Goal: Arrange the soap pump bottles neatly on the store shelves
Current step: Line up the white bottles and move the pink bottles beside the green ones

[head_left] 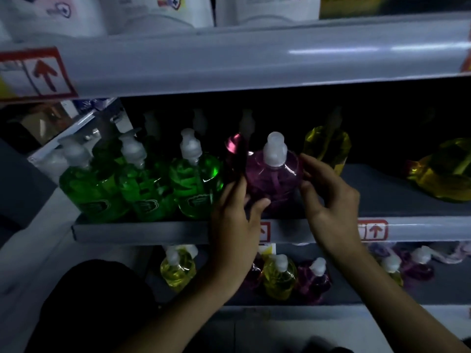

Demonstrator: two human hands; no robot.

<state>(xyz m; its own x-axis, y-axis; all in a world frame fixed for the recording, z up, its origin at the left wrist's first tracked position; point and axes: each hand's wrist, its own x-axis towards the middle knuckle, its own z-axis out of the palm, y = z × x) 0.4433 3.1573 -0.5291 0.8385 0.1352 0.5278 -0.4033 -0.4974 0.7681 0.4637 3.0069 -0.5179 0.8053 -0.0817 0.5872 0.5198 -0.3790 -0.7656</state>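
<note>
A purple soap pump bottle (275, 174) with a white pump stands upright at the front of the middle shelf (142, 231). My left hand (234, 220) grips its left side, thumb on the front. My right hand (331, 200) curls round its right side. Another purple bottle (233, 146) stands behind it to the left. Three green pump bottles (142, 184) line the shelf front on the left, with more behind. A yellow bottle (327, 146) stands behind on the right, and another yellow bottle (443, 171) lies on its side at the far right.
The upper shelf edge (229, 62) overhangs close above, with white refill packs (158, 11) on it. The lower shelf holds mixed yellow bottles (279, 276) and purple bottles (314, 278). Grey shelf floor shows between my right hand and the lying yellow bottle.
</note>
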